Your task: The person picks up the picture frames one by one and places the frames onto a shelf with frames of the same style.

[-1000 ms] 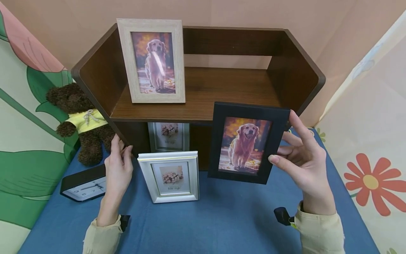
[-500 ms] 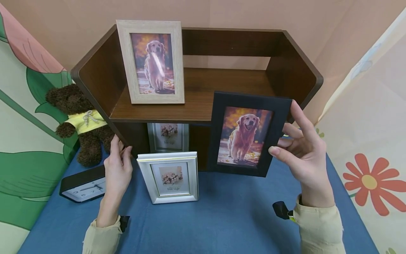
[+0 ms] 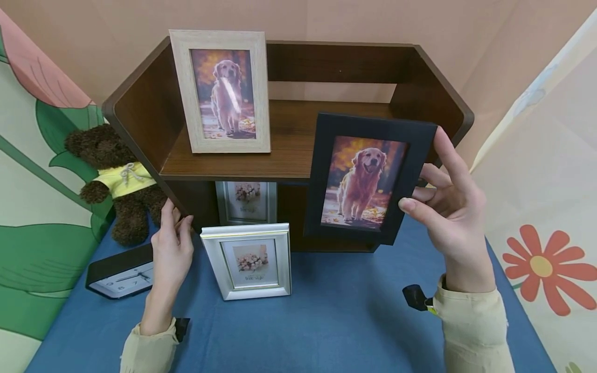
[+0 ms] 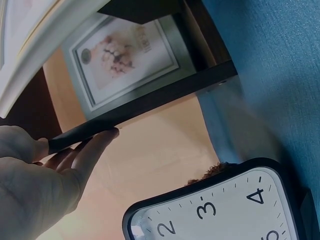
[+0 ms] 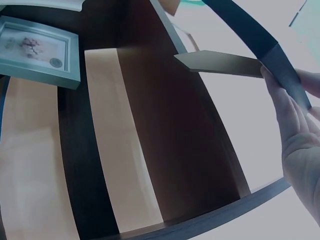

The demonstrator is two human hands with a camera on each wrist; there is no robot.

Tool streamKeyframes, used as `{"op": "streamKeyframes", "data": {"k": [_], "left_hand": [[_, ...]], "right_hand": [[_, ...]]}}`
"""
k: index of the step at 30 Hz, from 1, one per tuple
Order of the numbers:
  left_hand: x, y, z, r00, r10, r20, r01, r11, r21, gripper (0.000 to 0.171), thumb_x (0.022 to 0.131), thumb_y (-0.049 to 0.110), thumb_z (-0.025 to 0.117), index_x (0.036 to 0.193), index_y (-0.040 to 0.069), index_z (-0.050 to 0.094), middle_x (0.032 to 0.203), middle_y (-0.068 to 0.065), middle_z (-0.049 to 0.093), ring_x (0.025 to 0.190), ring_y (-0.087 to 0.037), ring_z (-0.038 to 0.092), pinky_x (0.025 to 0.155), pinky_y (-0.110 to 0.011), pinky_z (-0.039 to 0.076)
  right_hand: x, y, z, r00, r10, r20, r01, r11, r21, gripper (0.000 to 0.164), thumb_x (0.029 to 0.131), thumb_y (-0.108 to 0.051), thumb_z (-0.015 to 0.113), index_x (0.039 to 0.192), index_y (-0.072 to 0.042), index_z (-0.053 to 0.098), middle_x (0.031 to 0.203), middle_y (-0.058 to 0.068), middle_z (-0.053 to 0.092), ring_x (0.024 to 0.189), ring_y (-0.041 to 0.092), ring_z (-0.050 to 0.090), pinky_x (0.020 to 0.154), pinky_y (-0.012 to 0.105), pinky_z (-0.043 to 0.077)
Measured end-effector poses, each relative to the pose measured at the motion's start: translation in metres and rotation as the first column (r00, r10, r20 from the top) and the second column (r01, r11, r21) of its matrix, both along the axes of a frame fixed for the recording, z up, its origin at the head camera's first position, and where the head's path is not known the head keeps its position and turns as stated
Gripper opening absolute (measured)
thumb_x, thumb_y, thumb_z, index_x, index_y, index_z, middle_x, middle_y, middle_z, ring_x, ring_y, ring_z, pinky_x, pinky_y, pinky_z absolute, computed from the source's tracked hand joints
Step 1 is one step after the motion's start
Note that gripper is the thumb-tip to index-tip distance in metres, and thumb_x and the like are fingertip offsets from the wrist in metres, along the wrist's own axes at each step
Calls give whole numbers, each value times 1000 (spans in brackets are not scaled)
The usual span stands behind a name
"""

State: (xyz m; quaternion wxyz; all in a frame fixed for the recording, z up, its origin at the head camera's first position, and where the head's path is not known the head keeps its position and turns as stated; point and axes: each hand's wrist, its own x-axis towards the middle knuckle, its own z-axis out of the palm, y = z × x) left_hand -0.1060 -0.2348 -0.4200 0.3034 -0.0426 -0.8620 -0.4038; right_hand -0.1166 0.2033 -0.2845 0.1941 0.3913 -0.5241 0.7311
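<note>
My right hand pinches the right edge of a black picture frame with a golden retriever photo. The frame hangs tilted in front of the brown wooden shelf, overlapping its upper board. In the right wrist view, its stand leg sticks out behind. My left hand grips the lower left side panel of the shelf, thumb on one face and fingers on the other in the left wrist view. A pale wood picture frame stands on the upper board's left side.
A silver picture frame stands on the blue cloth before the shelf; a similar grey-green frame stands in the lower compartment. At left are a black alarm clock and a brown teddy bear in a yellow top.
My right hand has raised the black picture frame from in front of the lower compartment to overlap the upper board. My left hand has stayed on the side panel.
</note>
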Motion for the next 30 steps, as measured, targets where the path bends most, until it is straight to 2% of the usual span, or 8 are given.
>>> {"op": "streamKeyframes", "data": {"k": [13,15,21,22,26,28,30], "left_hand": [[0,1,1,1000,2,7,-2,1000,-4,59,108,-11,51,164,3,37,145,-31,60,118,-51,67,88,0,37],[0,0,1,1000,6,10,-5,1000,-8,59,108,-11,52,164,3,37,145,-31,61,119,-51,67,90,-4,41],[0,1,0,1000,7,10,-6,1000,-8,58,109,-10,51,164,3,37,144,-31,61,115,-52,69,88,-3,41],[0,1,0,1000,5,6,-5,1000,-7,58,109,-10,51,164,3,37,144,-32,61,114,-52,69,86,1,37],[0,0,0,1000,9,9,-9,1000,-10,58,109,-10,51,163,3,37,144,-31,61,116,-52,68,87,0,37],[0,0,0,1000,15,14,-15,1000,-14,58,109,-10,51,164,4,37,144,-30,61,118,-51,68,92,-9,46],[0,0,0,1000,18,19,-18,1000,-14,58,109,-9,52,164,4,37,145,-30,61,120,-50,67,94,-27,55]], "right_hand": [[-4,-6,16,998,59,36,-55,993,-102,80,84,24,75,157,3,50,150,25,58,117,36,72,92,37,60],[-5,-7,18,998,53,43,-49,994,-99,80,84,25,73,157,3,50,150,25,57,117,37,71,92,37,61],[-10,-7,21,998,35,45,-31,995,-93,80,85,27,67,159,2,48,154,27,52,120,40,68,93,39,61],[-11,-7,22,998,26,50,-21,995,-94,80,85,27,66,159,2,48,155,27,50,120,40,67,93,39,61],[-11,-10,28,996,-36,86,42,997,-61,83,86,27,60,162,-2,46,158,28,46,122,40,67,95,39,60],[-11,-12,32,992,-73,103,76,997,-25,83,87,27,57,163,-4,44,158,28,45,122,39,67,96,39,60],[-12,-13,35,989,-96,114,96,995,6,83,88,25,56,164,-6,43,158,28,46,122,39,67,96,38,60]]}}
